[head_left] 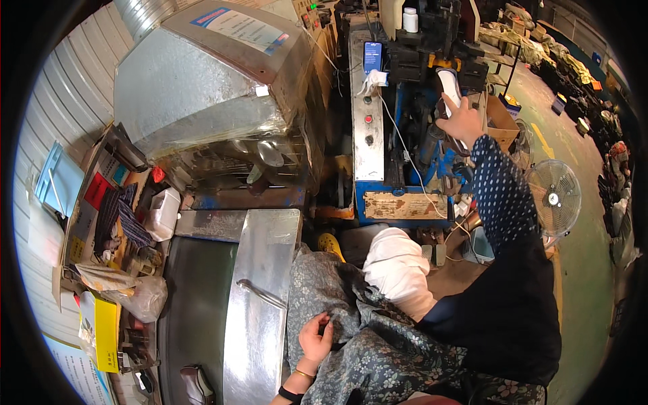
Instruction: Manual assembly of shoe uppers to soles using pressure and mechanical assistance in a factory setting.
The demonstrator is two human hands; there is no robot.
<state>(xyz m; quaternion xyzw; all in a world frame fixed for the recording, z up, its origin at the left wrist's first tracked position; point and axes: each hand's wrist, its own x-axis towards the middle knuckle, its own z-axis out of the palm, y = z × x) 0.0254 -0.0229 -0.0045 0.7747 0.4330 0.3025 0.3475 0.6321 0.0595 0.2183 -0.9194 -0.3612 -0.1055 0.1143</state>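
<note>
My right hand [463, 121] reaches up to the machine [435, 135] ahead and grips a shoe [448, 84], turned so that its white underside faces me. The shoe's far end meets the machine's dark jaws, and my fingers wrap its near end. My left hand [316, 339] rests low on the flower-print apron [398, 358] over my lap. Its fingers are curled with the thumb against them, and whatever they may hold is hidden. A dark brown shoe [196, 385] lies on the dark belt [196, 290] to my left.
A sheet-metal hood [202, 81] stands at the left above the belt, beside a cluttered shelf [128, 223]. On the machine's panel [368, 145] are buttons, a phone [372, 57] and a white cable. A fan [553, 197] stands at the right. A white bottle [410, 20] sits on top.
</note>
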